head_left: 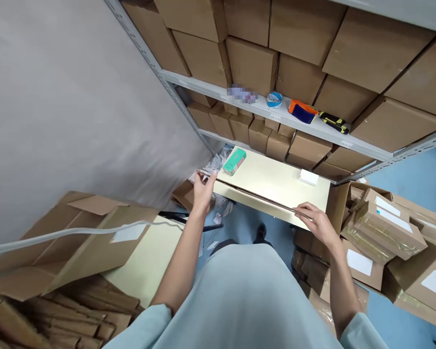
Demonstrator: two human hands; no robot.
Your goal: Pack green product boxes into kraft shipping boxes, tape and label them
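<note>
A flat cardboard piece (254, 195), seen edge-on as a thin brown strip, spans the gap between my hands above a pale yellow table (276, 174). Its left end is pinched in my left hand (203, 191), thumb on the near side. My right hand (314, 220) grips the right end between thumb and fingers. Beyond the cardboard, a small green box (234, 161) lies on the table's left end. A small white stack (308, 177) rests near the table's right end.
Metal shelves (294, 120) full of brown boxes stand behind the table. Taped cartons (388, 223) are piled at the right. An open carton (94, 237) and flattened cardboard (76, 310) are at the lower left. A pale cable (94, 231) crosses the left side.
</note>
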